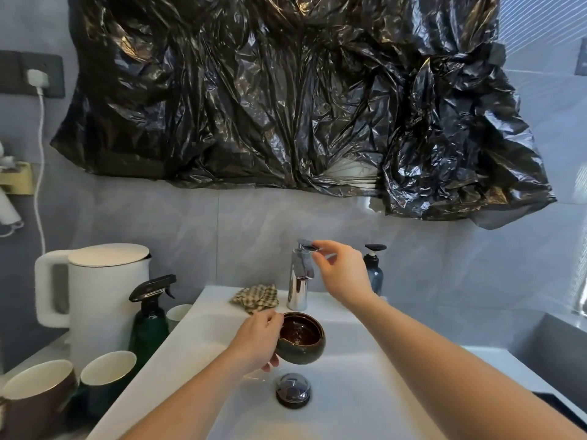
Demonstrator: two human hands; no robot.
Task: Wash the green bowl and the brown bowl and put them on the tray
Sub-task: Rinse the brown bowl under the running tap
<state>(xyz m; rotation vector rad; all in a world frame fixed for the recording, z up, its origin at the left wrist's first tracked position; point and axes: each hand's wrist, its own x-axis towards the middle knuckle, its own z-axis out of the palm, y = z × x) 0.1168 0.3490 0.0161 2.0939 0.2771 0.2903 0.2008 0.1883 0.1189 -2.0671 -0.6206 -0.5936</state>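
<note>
My left hand (255, 342) holds a small bowl (301, 339) by its left rim, over the white sink (365, 392) and under the chrome tap (300, 281). The bowl is dark green outside and glossy brown inside, with a little water in it. My right hand (340, 271) pinches the tap's lever at the top, fingers closed on it. No water stream is visible. No second bowl and no tray are in view.
A checked cloth (255, 298) lies on the sink's back ledge. A blue pump bottle (374, 271) stands right of the tap. On the left are a white kettle (101, 293), a green spray bottle (151, 325) and several cups (106, 376). The drain plug (293, 389) sits mid-basin.
</note>
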